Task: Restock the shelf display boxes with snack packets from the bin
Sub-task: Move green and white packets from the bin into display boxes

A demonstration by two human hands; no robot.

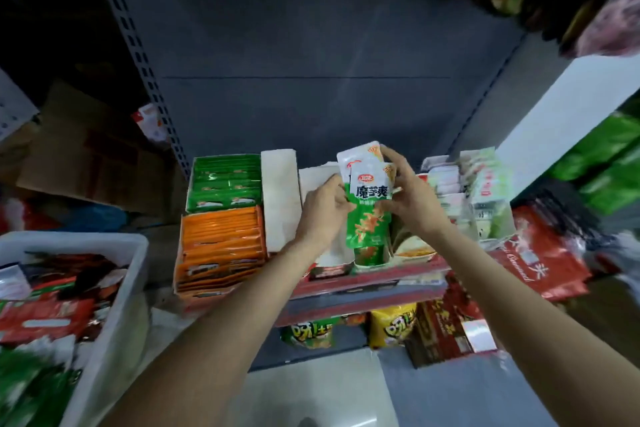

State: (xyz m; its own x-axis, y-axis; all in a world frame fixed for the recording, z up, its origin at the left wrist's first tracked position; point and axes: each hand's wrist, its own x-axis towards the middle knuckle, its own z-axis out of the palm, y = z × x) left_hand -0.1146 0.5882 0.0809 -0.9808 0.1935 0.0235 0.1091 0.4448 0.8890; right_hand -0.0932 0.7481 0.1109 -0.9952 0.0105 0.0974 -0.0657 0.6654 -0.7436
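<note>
White plastic bin (121, 288) lower left, crinkly packets heaped inside. Left hand (320, 215) and right hand (408, 198) both grasping glossy green-white snack packets (369, 198) upright over shelf (363, 288); orange box (221, 246), green box (225, 182) beside.

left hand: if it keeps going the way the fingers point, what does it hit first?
The green-and-white packets the left hand already holds with the right hand. Beyond them, probably the white display box; depth is unclear.
</note>
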